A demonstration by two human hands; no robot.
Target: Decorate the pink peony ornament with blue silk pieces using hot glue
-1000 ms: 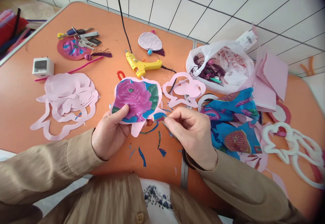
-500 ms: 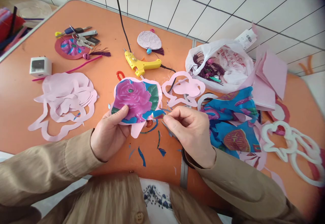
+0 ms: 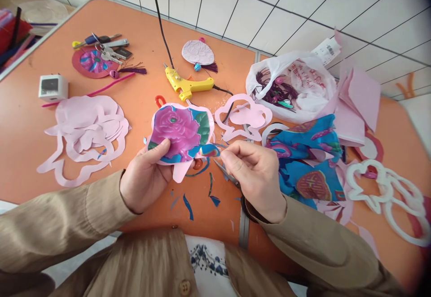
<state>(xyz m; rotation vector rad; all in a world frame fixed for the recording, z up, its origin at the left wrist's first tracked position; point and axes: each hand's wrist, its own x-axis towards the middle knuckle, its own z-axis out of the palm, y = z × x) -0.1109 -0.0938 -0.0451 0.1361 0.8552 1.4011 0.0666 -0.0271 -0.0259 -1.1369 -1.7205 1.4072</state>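
Red lettering is being shown on the white plastic bag (image 3: 318, 95) lying by the far edge of the orange table (image 3: 151, 50), and a barcode is being displayed on the white label (image 3: 327, 51) just behind it; neither is being rendered sharply enough to be read.

A floral piece (image 3: 175, 131), backed in pink, is being held above the table, nearer its near edge than its far one. Its body is showing no clear long axis; one plain pink tab is being pointed towards the near edge, and a slender blue-patterned tab is being stretched rightwards, its long axis running left to right.

The piece is being gripped by the left hand (image 3: 144, 178), thumb on top. The blue tab's tip is being pinched by the right hand (image 3: 254, 173). Scissors (image 3: 230, 176) are being partly covered by that hand; whether they are being held cannot be told. A yellow glue gun (image 3: 198, 85) is lying between the piece and the far edge.
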